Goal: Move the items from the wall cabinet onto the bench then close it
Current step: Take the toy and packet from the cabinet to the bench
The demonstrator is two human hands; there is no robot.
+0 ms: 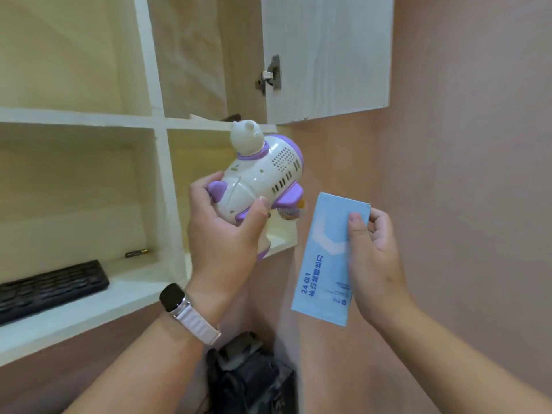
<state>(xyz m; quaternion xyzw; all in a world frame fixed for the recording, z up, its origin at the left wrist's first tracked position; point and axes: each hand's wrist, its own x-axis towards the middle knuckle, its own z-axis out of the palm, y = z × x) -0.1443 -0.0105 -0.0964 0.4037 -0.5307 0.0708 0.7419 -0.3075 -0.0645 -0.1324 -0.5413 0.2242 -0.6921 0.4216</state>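
Cabinet point(155, 121) on the wall is open, its door point(325, 55) swung out to the right with the hinge point(270, 76) showing. We see four compartments.

Toy point(263, 180), white and purple with a bear head on top, sits in our left hand point(224, 234), in front of the lower right compartment. Thumb point(258, 213) presses on its body, the other fingers wrap around the far side. Watch point(176, 297) with a pale strap on that wrist.

Box point(328, 258), light blue and flat with dark blue print, is in our right hand point(376, 258), held out in front of the pink wall point(463, 174), just right of the toy and not touching it. Thumb point(358, 231) lies on the front face, the other fingers curl behind the edge.

Keyboard point(50, 288), black, lies on the floor of the lower left compartment. Battery point(137, 252) lies behind it at the back of the same compartment. Something dark pokes over the shelf edge in the upper right compartment; we cannot tell what.

Below the hands sits a dark object point(251, 375), blurred, we cannot identify it.
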